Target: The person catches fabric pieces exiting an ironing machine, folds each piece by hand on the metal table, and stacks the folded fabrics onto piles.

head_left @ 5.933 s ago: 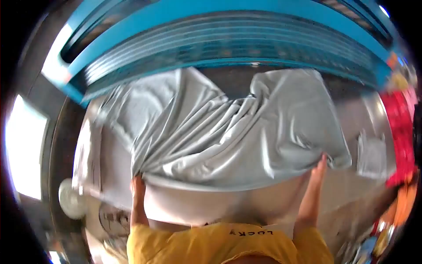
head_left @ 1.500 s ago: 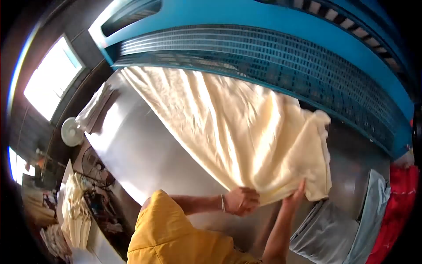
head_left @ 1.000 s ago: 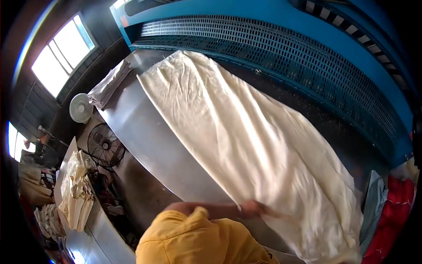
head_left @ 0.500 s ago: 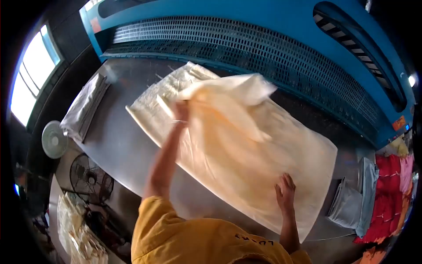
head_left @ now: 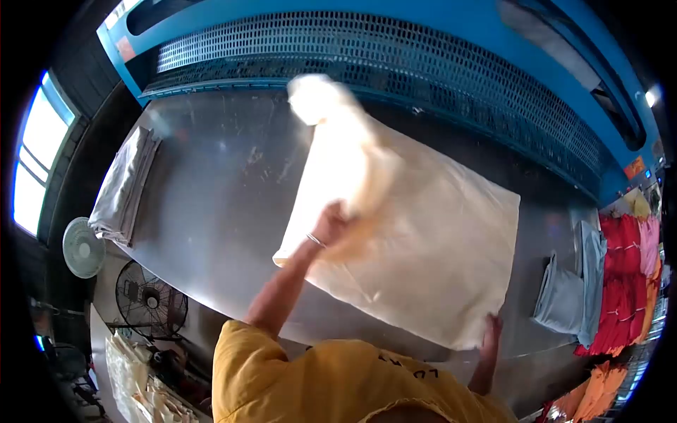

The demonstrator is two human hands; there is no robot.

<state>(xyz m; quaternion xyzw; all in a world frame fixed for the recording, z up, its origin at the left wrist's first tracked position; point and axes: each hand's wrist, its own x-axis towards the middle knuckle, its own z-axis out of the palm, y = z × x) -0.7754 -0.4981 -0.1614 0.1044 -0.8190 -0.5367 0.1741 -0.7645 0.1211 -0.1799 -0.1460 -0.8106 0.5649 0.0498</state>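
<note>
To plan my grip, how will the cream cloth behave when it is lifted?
The cream cloth is probably floppy: it bends over itself near the left hand. It looks thin, so likely light. It may slide, as the table looks smooth.

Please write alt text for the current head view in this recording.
A person's left hand has a grip on a motion-blurred, raised part of a cream cloth, the right hand at its near right edge. The cloth lies on a metal table before a blue machine, with a folded grey stack at left.
</note>
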